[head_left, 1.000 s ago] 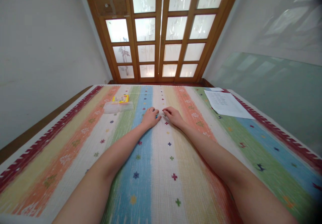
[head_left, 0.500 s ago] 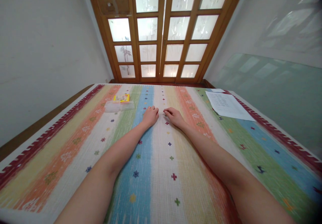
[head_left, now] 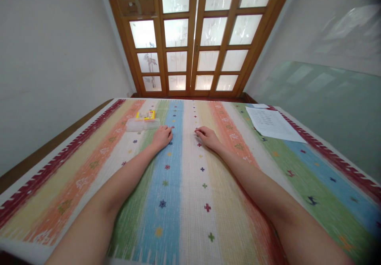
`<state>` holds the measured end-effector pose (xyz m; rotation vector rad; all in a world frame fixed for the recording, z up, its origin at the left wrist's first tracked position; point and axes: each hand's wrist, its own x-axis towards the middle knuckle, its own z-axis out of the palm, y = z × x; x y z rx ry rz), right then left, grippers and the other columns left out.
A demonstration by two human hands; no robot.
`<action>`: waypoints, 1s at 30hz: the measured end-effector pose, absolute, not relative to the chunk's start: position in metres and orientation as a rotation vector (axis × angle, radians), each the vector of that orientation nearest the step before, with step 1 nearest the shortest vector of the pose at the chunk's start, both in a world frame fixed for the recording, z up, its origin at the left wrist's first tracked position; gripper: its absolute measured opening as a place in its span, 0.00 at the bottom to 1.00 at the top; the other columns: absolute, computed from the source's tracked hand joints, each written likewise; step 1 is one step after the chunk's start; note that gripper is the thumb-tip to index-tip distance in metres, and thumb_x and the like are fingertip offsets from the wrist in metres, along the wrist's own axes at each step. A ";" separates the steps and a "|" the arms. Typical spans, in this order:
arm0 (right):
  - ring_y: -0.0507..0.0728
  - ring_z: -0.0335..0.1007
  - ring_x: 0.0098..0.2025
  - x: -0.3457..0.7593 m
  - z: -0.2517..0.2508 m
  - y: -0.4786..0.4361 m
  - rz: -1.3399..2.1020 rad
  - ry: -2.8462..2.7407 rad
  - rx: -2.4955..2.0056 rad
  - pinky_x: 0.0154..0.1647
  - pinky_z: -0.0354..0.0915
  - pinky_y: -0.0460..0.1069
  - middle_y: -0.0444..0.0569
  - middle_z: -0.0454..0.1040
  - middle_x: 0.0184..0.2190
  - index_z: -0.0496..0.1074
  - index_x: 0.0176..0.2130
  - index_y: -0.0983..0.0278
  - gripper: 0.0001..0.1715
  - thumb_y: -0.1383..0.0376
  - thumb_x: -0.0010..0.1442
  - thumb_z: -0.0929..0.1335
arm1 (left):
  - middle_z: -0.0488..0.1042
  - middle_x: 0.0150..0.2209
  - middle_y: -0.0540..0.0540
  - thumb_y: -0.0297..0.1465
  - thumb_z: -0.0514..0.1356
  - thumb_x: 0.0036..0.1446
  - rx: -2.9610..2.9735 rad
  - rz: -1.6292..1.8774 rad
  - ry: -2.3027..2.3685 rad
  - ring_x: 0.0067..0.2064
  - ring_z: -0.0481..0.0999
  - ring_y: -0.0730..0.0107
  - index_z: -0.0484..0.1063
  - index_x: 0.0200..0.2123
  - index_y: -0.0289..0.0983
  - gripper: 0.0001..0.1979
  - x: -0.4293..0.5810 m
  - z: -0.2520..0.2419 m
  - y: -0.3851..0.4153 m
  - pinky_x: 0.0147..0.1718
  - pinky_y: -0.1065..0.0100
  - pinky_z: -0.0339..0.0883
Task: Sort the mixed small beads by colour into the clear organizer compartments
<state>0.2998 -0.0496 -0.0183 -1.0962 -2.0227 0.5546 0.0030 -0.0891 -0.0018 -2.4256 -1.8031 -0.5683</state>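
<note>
My left hand rests low over the cloth, by the right end of a clear plastic case. Its fingers are curled downward and closed, and what lies under them, if anything, is hidden. A yellow packet with printing lies just behind the case. Over the pale middle stripe, my right hand has its thumb and forefinger brought together in a pinch. Anything between those fingertips is too small to make out. A wide gap of cloth separates the two hands.
A striped, patterned tablecloth covers the table. White sheets of paper with writing lie at the far right. Beyond the table's far edge stand wooden doors with glass panes. A greenish glass panel leans along the right wall.
My left hand has moved left, away from my right hand and up to the clear case. My right hand has stayed nearly in place, still pinched. The view has shifted slightly.
</note>
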 end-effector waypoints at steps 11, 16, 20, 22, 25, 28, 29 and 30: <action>0.59 0.74 0.45 0.299 -0.017 -0.050 0.542 -2.037 -1.081 0.49 0.67 0.53 0.52 0.80 0.42 0.79 0.41 0.61 0.13 0.60 0.67 0.65 | 0.73 0.48 0.39 0.37 0.57 0.64 -2.391 -0.724 -1.883 0.52 0.71 0.52 0.76 0.47 0.40 0.13 -0.065 -0.009 -0.088 0.56 0.51 0.66; 0.59 0.74 0.45 0.299 -0.017 -0.050 0.547 -2.040 -1.075 0.49 0.67 0.54 0.52 0.80 0.42 0.79 0.41 0.60 0.13 0.60 0.67 0.65 | 0.74 0.49 0.40 0.37 0.57 0.65 -2.431 -0.724 -1.883 0.53 0.72 0.54 0.76 0.50 0.41 0.15 -0.072 -0.010 -0.084 0.57 0.52 0.67; 0.59 0.75 0.44 0.299 -0.018 -0.050 0.538 -2.043 -1.056 0.49 0.67 0.54 0.51 0.80 0.42 0.78 0.40 0.60 0.13 0.60 0.67 0.65 | 0.74 0.47 0.41 0.36 0.55 0.65 -2.463 -0.725 -1.885 0.52 0.73 0.55 0.78 0.46 0.41 0.14 -0.076 -0.006 -0.079 0.56 0.53 0.68; 0.59 0.75 0.44 0.299 -0.019 -0.050 0.536 -2.049 -1.056 0.49 0.67 0.53 0.51 0.80 0.42 0.78 0.40 0.60 0.12 0.60 0.67 0.65 | 0.75 0.46 0.41 0.36 0.55 0.65 -2.469 -0.728 -1.874 0.51 0.73 0.55 0.79 0.45 0.41 0.13 -0.078 -0.004 -0.076 0.55 0.53 0.68; 0.59 0.75 0.45 0.299 -0.017 -0.050 0.522 -2.062 -1.049 0.49 0.68 0.53 0.51 0.80 0.42 0.78 0.40 0.60 0.12 0.61 0.67 0.65 | 0.75 0.45 0.41 0.35 0.55 0.64 -2.470 -0.740 -1.844 0.50 0.74 0.55 0.79 0.42 0.40 0.13 -0.083 -0.005 -0.071 0.54 0.54 0.69; 0.59 0.75 0.45 0.299 -0.015 -0.052 0.515 -2.074 -1.062 0.49 0.68 0.54 0.51 0.80 0.42 0.79 0.40 0.60 0.12 0.61 0.68 0.65 | 0.76 0.44 0.41 0.34 0.55 0.64 -2.489 -0.760 -1.799 0.49 0.74 0.55 0.78 0.40 0.40 0.12 -0.087 -0.007 -0.068 0.52 0.55 0.69; 0.59 0.75 0.45 0.299 -0.015 -0.052 0.514 -2.079 -1.066 0.50 0.68 0.54 0.51 0.80 0.42 0.79 0.40 0.60 0.12 0.62 0.68 0.65 | 0.76 0.44 0.41 0.34 0.55 0.64 -2.490 -0.766 -1.790 0.48 0.74 0.55 0.77 0.39 0.40 0.11 -0.089 -0.008 -0.067 0.51 0.55 0.70; 0.59 0.75 0.45 0.299 -0.014 -0.052 0.513 -2.085 -1.067 0.50 0.68 0.54 0.51 0.80 0.42 0.79 0.40 0.60 0.12 0.62 0.68 0.65 | 0.76 0.44 0.41 0.34 0.55 0.63 -2.486 -0.770 -1.786 0.48 0.74 0.56 0.77 0.39 0.40 0.11 -0.091 -0.008 -0.067 0.51 0.56 0.70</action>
